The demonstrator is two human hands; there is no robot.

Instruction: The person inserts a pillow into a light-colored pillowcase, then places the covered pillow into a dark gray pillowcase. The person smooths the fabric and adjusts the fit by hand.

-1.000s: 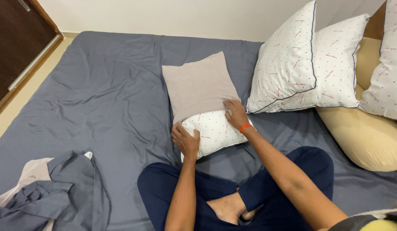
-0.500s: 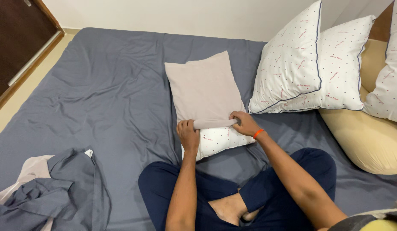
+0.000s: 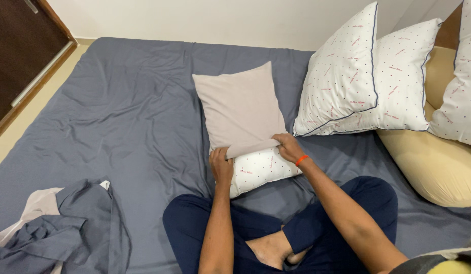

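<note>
A white dotted pillow (image 3: 258, 169) lies on the grey bed sheet (image 3: 118, 116) in front of my crossed legs. A beige pillowcase (image 3: 240, 106) covers its far part, leaving the near end bare. My left hand (image 3: 220, 163) grips the left corner of the pillowcase's open edge. My right hand (image 3: 287, 146), with an orange band at the wrist, grips the right corner of the same edge.
Two white dotted pillows (image 3: 370, 76) lean upright at the back right, with a third (image 3: 461, 76) at the far right. A cream bolster (image 3: 438, 162) lies under them. Crumpled grey and beige cloth (image 3: 58, 223) sits at the front left. A dark wooden door (image 3: 17, 45) stands at the far left.
Both hands moved from pressing on the pillow to gripping the pillowcase's open edge. The edge has been drawn a little further toward me over the pillow.
</note>
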